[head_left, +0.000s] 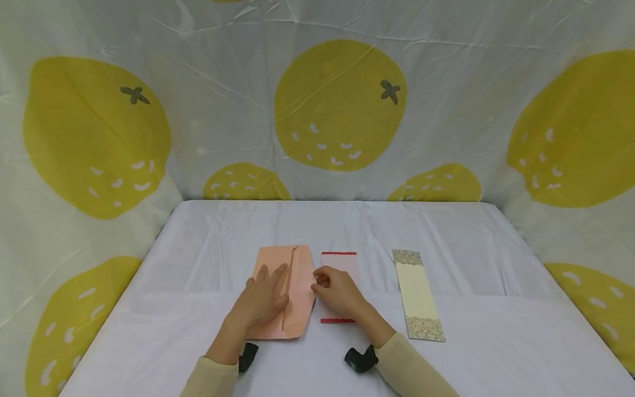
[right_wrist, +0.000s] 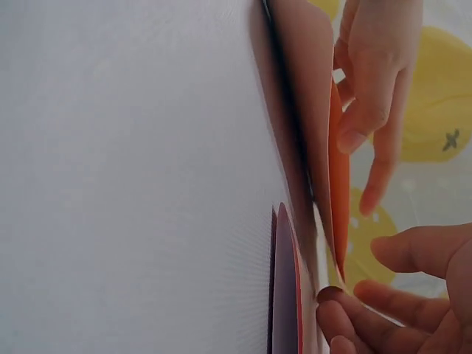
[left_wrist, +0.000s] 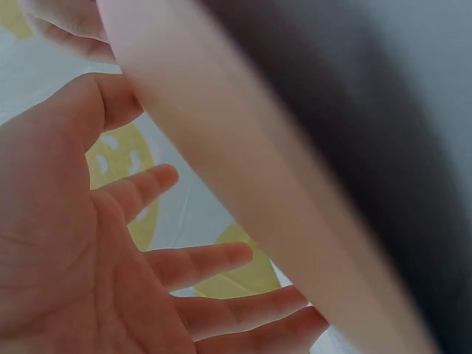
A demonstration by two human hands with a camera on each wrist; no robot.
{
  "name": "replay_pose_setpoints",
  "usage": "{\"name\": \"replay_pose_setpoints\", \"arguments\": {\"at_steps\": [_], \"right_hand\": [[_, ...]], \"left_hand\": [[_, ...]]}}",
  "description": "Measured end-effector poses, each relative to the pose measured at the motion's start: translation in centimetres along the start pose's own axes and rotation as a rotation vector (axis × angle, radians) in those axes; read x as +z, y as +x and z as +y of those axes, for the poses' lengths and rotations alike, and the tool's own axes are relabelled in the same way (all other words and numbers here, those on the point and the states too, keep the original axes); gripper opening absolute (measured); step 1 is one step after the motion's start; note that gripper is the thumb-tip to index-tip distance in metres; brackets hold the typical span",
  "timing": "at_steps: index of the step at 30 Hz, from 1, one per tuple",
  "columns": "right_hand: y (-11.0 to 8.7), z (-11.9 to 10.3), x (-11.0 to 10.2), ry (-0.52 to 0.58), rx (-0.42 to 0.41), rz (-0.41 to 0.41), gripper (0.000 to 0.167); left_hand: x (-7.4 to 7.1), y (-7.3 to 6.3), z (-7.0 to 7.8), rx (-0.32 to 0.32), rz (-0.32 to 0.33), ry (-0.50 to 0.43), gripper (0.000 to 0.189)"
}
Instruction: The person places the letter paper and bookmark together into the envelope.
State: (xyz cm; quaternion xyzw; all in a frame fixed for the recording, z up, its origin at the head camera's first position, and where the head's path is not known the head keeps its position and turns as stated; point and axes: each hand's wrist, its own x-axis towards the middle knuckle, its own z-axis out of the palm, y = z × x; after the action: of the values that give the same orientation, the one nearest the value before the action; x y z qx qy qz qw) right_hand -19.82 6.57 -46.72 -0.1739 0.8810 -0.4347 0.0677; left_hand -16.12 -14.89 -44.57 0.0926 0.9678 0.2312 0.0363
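Observation:
A peach-pink envelope [head_left: 300, 309] lies left of centre on the table, a long flap edge running down its face. My left hand [head_left: 260, 298] rests on it with fingers spread; the left wrist view shows these fingers along the envelope's blurred edge [left_wrist: 243, 177]. At the envelope's right edge is my right hand [head_left: 339, 289], over part of a pale pink card [head_left: 342, 260] with red trim at both ends. In the right wrist view, the right fingers [right_wrist: 383, 313] are bent near the envelope's edge [right_wrist: 313, 88], and the thumb stands apart from them.
Farther right lies a long cream card [head_left: 416, 289] with patterned gold-brown bands at both ends. A white cloth covers the table [head_left: 476, 248]. A curtain [head_left: 446, 110] printed with yellow lemons surrounds the back and sides.

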Motion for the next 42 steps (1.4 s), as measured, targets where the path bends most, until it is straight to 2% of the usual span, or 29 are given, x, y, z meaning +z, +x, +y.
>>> {"name": "replay_pose_setpoints", "arguments": {"at_steps": [5,14,28,35,42], "right_hand": [[0.2,0.0,0.0,0.122,0.022,0.024,0.019],[0.4,-0.4,0.1,0.228,0.013,0.086,0.014],[0.3,-0.9,0.3,0.424,0.066,0.141,0.016],[0.2,-0.7,0.3,0.444,0.074,0.134,0.015],[0.3,-0.4,0.3,0.488,0.076,0.127,0.015]], "left_hand": [[-0.1,0.1,0.0,-0.005,-0.008,-0.036,0.06],[-0.1,0.2,-0.4,-0.009,-0.04,-0.083,0.049],[-1.3,0.2,-1.7,0.075,-0.044,-0.23,0.047],[-1.7,0.4,-2.5,0.113,-0.064,-0.279,0.045],[-2.0,0.5,-2.7,0.156,-0.051,-0.31,0.045]]}}
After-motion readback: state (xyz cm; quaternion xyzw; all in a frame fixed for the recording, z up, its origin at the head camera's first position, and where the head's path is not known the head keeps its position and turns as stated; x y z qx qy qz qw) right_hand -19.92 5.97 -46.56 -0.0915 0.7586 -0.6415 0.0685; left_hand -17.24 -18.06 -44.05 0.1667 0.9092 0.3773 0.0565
